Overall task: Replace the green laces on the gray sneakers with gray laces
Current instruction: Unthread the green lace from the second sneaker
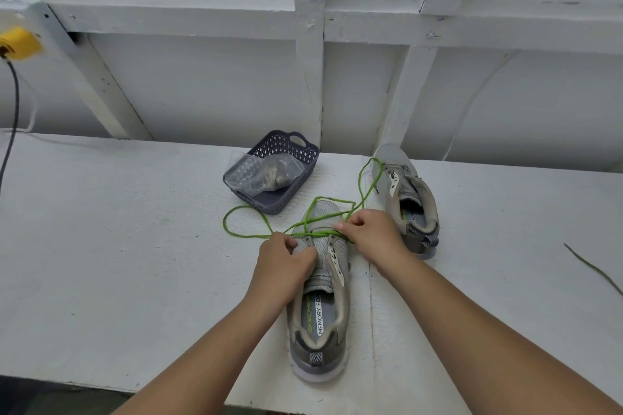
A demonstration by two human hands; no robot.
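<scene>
A gray sneaker (320, 310) lies on the white table in front of me, toe pointing away. A green lace (247, 209) crosses its lowest eyelets and loops loosely over the table to the left and toward the back right. My left hand (286, 263) grips the sneaker's left eyelet flap. My right hand (371, 232) pinches the green lace at the right eyelets. A second gray sneaker (409, 202) without a lace stands behind and to the right. A clear bag (266, 173) with gray laces lies in a dark blue basket (296, 152).
Another dark green lace (593, 268) lies on the table at the far right. A yellow plug (18, 44) with a black cable hangs at the far left. A white framed wall rises behind the table. The table's front edge (101, 384) runs just below my forearms.
</scene>
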